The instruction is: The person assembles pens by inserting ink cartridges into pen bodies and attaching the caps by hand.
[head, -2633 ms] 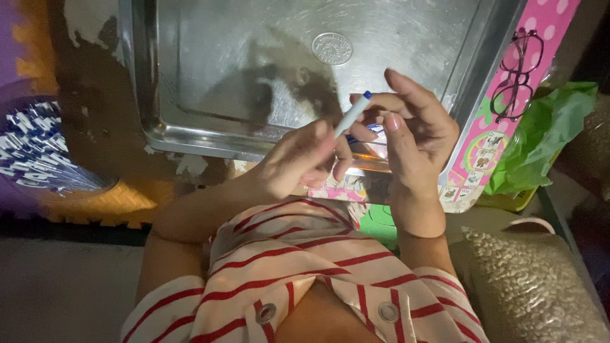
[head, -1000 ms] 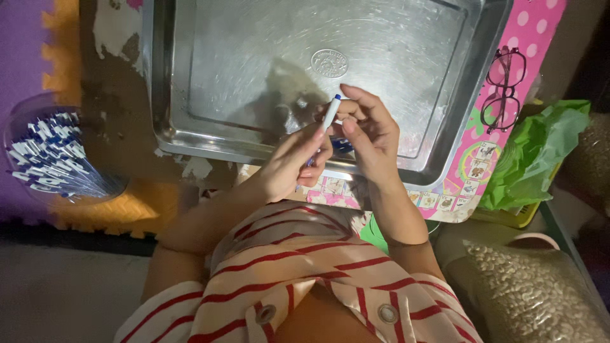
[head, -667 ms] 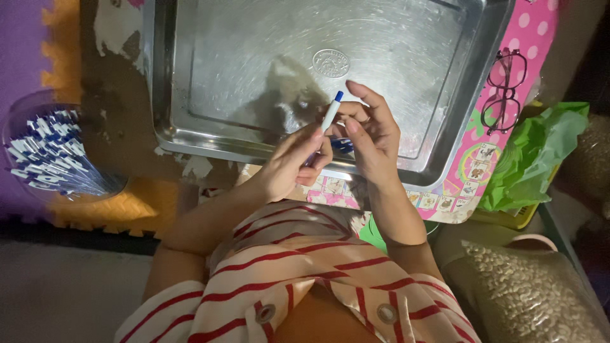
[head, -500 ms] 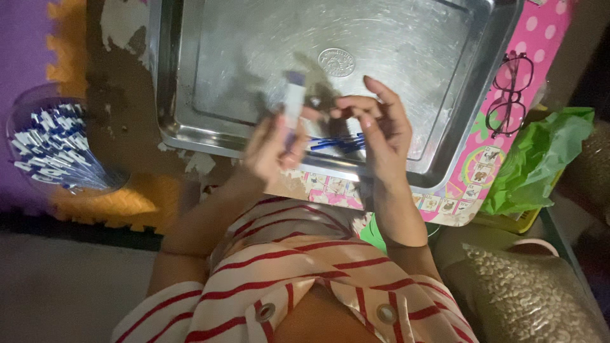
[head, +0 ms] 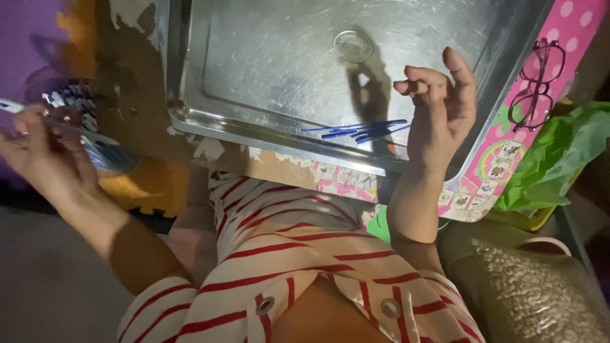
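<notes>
My left hand (head: 38,152) is out at the far left, closed around a white pen (head: 11,106) with a blue end. It hovers just over a clear container (head: 95,136) full of blue and white pens. My right hand (head: 438,111) is raised over the near right corner of a large metal tray (head: 254,82), fingers loosely curled and apart, nothing in it. Several thin blue pen refills (head: 362,131) lie on the tray just left of that hand.
A pair of dark-framed glasses (head: 537,82) rests on a pink dotted mat (head: 508,152) right of the tray. A green plastic bag (head: 553,165) lies further right, and a beige textured cushion (head: 534,292) sits at the bottom right. My striped shirt fills the foreground.
Both hands were together over the tray working on one pen. The left hand has swung far left with the pen to the container, and the right hand stays over the tray, now empty.
</notes>
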